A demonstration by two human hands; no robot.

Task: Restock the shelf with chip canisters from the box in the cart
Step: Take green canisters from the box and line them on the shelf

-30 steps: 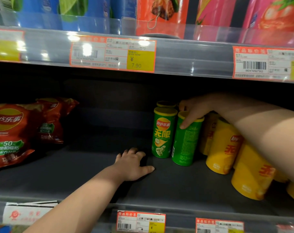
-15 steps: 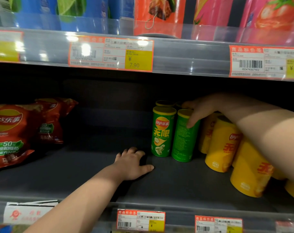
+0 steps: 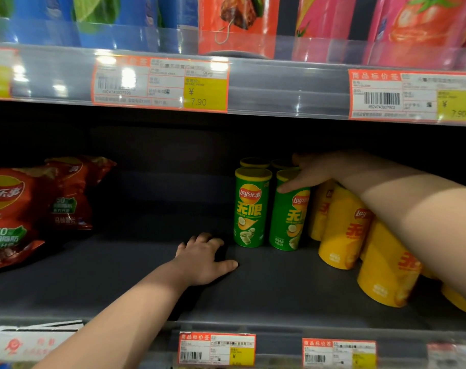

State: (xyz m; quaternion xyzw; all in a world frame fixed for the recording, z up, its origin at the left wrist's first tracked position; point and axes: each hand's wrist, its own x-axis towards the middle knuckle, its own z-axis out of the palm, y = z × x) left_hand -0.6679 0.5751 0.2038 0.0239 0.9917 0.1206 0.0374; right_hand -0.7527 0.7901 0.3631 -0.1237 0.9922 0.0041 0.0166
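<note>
Placing step in hand on the dark shelf (image 3: 280, 294), left of the leaning yellow canisters (image 3: 341, 230). Seated upright beside its twin (image 3: 249, 209): a green Lay's canister (image 3: 289, 222), perhaps squared against two more in the dim rear. Clasped round the lid by the right hand (image 3: 310, 173). Resting on the shelf, fingers loosely spread and empty: the left hand (image 3: 204, 258). Next, likely: release, withdraw without nudging the yellows, fetch another.

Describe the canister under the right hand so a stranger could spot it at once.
On the dark middle shelf, green canisters stand between red chip bags on the left and yellow canisters on the right. It is the front green canister beside the yellow ones, the only one with the right hand gripping its top.
</note>
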